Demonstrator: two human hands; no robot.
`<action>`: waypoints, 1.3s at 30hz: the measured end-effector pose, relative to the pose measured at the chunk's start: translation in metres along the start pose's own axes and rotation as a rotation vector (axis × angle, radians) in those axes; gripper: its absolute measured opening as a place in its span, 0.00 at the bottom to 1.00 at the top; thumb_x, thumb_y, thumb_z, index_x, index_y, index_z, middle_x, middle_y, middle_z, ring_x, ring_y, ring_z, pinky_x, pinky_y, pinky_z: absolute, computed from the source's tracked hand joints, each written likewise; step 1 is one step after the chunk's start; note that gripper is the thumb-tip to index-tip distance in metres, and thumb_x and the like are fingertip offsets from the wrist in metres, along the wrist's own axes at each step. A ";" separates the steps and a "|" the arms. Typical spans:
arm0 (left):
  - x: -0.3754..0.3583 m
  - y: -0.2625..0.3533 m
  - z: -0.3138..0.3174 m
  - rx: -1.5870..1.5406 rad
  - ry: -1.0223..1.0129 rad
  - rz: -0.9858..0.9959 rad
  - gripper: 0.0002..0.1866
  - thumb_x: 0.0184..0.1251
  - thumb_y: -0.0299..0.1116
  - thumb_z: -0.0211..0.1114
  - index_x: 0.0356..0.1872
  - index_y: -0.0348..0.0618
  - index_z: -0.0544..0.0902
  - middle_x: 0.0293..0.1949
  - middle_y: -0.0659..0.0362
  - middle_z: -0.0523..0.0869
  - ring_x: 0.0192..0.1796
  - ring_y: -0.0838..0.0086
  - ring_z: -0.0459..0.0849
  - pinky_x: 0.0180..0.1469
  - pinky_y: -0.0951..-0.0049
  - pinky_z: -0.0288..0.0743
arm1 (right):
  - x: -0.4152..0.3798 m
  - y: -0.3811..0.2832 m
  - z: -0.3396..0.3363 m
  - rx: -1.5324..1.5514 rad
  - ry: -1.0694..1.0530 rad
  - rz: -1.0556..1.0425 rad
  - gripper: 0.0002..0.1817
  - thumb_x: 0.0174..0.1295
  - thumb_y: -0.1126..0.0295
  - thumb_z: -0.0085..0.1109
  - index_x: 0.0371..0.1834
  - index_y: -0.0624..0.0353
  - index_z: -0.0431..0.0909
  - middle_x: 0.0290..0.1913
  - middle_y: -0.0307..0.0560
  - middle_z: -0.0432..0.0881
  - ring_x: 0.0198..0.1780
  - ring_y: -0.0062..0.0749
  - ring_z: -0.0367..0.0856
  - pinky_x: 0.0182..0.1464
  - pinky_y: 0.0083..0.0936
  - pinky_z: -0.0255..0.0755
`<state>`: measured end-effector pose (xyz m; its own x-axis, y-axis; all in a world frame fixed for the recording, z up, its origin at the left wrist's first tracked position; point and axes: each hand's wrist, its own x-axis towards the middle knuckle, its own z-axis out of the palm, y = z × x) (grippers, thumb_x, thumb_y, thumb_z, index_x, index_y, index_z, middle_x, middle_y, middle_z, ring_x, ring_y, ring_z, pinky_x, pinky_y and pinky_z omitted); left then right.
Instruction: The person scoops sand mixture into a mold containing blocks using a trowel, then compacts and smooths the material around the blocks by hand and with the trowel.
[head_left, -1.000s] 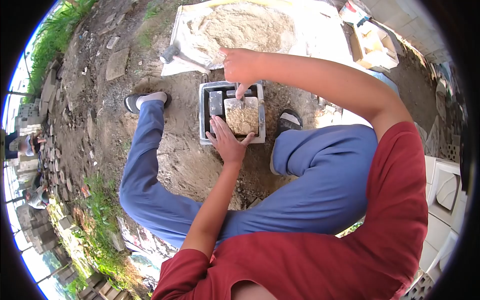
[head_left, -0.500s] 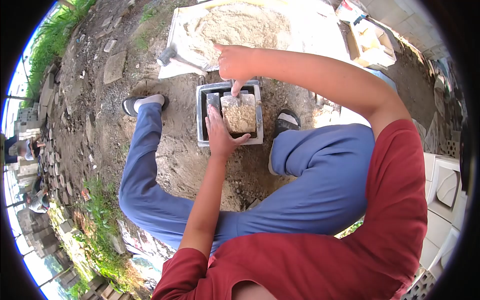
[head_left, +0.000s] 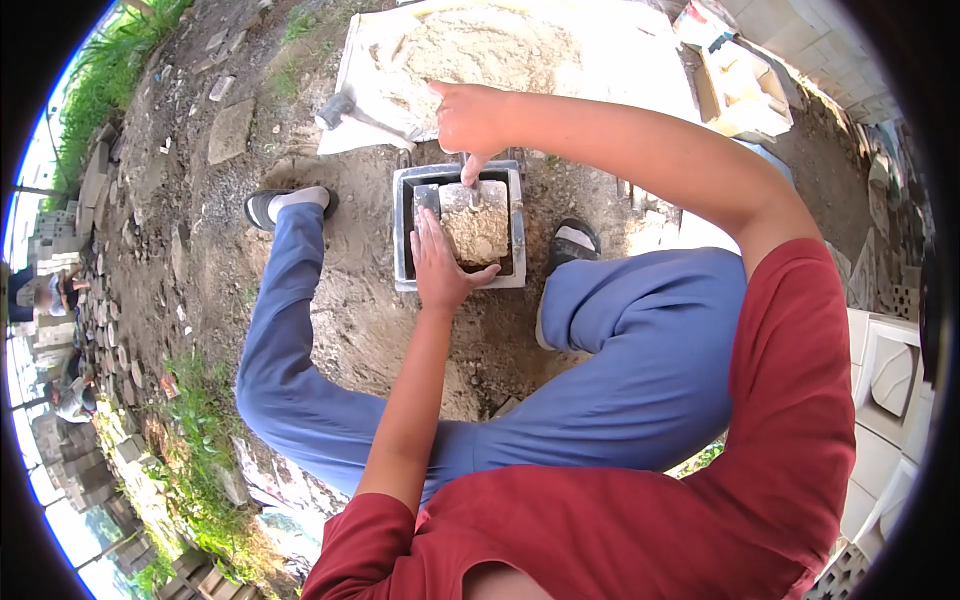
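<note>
Close below the camera, a red shirt [head_left: 600,530] and blue trousers [head_left: 640,320] take up much of the view, the knees bent wide. Past them, the left hand [head_left: 440,265] lies over the near rim of a grey box [head_left: 405,240] on the ground, palm down, fingers side by side with their tips on a dark block [head_left: 426,197] inside, thumb spread apart toward the box's right side. Beside the block, inside the box, is a trowel [head_left: 492,192], its blade largely under pale mix [head_left: 480,235]. The right hand [head_left: 475,125] is curled around the trowel's handle, which it mostly hides, thumb along the shank. It blocks part of the far rim; its forearm crosses over a white sheet [head_left: 640,80]. Sandals [head_left: 572,240] stand to either side of the box.

Beyond, a hammer [head_left: 334,111] rests at the sheet's left corner, near a heap [head_left: 490,50] of pale powder. Off the sheet's right side sits a carton [head_left: 770,118], then a bucket [head_left: 700,22] with red and blue print too small to read. At far left are stacked blocks [head_left: 75,460], grass [head_left: 100,80] and a blurred person [head_left: 60,290].
</note>
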<state>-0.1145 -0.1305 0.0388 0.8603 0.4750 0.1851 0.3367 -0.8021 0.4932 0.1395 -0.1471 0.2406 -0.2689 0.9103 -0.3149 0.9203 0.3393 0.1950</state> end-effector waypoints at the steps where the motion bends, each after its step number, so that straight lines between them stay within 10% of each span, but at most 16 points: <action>1: 0.001 0.000 0.000 0.000 0.002 0.001 0.85 0.36 0.66 0.89 0.86 0.25 0.44 0.87 0.35 0.53 0.88 0.48 0.56 0.89 0.46 0.47 | 0.000 -0.001 0.000 0.012 -0.014 0.006 0.32 0.54 0.31 0.71 0.29 0.55 0.92 0.32 0.45 0.91 0.50 0.42 0.89 0.83 0.53 0.49; 39: 0.001 -0.002 0.004 0.007 -0.013 -0.013 0.85 0.37 0.66 0.89 0.87 0.28 0.42 0.87 0.38 0.56 0.88 0.51 0.56 0.88 0.45 0.47 | -0.001 0.006 0.016 0.026 -0.022 0.016 0.34 0.56 0.31 0.70 0.26 0.56 0.90 0.31 0.45 0.90 0.48 0.42 0.88 0.83 0.58 0.49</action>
<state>-0.1131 -0.1301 0.0347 0.8605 0.4811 0.1677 0.3507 -0.7981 0.4900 0.1496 -0.1503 0.2274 -0.2479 0.9101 -0.3321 0.9316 0.3181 0.1762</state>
